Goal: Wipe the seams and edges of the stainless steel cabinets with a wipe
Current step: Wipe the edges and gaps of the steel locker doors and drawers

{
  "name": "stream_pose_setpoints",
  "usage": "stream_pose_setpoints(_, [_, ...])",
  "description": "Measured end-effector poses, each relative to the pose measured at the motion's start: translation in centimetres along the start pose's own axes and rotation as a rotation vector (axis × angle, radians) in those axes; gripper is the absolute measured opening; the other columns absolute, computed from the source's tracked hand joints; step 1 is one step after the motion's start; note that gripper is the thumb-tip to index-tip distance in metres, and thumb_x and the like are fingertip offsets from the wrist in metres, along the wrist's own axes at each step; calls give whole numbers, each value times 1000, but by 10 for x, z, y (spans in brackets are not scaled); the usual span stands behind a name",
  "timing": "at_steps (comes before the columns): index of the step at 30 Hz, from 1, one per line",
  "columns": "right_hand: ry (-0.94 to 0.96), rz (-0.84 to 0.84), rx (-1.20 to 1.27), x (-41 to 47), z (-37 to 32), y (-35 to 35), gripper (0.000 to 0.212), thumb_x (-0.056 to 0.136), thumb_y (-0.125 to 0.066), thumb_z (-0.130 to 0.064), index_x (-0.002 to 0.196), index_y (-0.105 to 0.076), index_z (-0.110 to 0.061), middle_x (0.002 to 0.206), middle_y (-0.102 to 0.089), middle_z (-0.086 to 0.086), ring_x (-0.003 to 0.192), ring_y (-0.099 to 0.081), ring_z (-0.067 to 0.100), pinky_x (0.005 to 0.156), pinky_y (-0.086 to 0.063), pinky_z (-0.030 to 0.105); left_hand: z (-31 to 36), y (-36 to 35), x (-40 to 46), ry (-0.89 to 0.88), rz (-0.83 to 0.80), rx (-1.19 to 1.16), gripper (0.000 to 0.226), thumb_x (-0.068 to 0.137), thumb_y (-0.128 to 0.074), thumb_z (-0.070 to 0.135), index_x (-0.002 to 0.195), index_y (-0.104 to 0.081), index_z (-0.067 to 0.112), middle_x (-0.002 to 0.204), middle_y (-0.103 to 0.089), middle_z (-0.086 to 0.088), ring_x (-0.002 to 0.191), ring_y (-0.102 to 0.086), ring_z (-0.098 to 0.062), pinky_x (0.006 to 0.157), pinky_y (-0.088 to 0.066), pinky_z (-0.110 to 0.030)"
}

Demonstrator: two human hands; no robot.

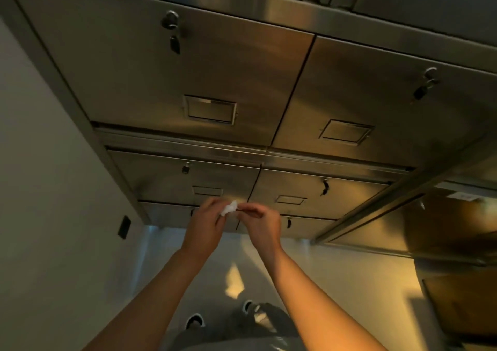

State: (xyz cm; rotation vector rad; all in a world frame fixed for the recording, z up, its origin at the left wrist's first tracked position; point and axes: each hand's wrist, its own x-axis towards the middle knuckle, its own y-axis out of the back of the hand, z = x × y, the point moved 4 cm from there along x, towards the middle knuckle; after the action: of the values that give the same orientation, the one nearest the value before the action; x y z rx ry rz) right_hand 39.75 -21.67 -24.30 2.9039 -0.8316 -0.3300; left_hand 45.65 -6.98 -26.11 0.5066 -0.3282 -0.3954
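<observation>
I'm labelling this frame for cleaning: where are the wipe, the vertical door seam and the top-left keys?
wipe (pixel 229 208): head view, on its white crumpled middle.
seam (pixel 293 89): head view, midway down the dark gap.
keys (pixel 174 42): head view, on the hanging fob.

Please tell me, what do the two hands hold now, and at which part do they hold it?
The left hand pinches a small crumpled white wipe at its lower left part. The right hand seems to pinch its right edge; this contact is unclear.

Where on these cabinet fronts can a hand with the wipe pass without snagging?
Bare steel: the upper left door between its hanging keys and recessed pull; likewise the upper right door. Crowded: the low drawers, where left hand and right hand hold the wipe among close locks and seams.
</observation>
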Motion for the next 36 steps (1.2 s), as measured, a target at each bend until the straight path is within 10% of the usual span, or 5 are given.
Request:
stream_pose_setpoints(21, [-100,-103,-13,16,84,4,30,79,-84,4,108,-79,-3,103,-79,4,90,-76,5,80,-55,13,-35,-53,-21,252,-82,-12,11,104,-60,16,113,-62,23,103,-69,8,95,-66,-7,83,-57,-38])
stream_pose_setpoints(30, [-49,-187,-27,39,112,-12,37,87,-81,-7,93,-76,-43,94,-76,-25,94,-74,3,85,-56,17,-64,-67,-10,336,6,-23,4,103,-63,16,100,-66,17,90,-69,6,84,-67,-7,74,-53,-21])
stream_pose_setpoints(36, [-95,-143,-69,62,152,-29,19,87,-81,-5,102,-80,-16,98,-77,-8,91,-74,4,81,-56,15,-110,-80,1,311,-38,18,10,105,-56,33,103,-64,27,99,-66,9,94,-66,-6,84,-58,-33])
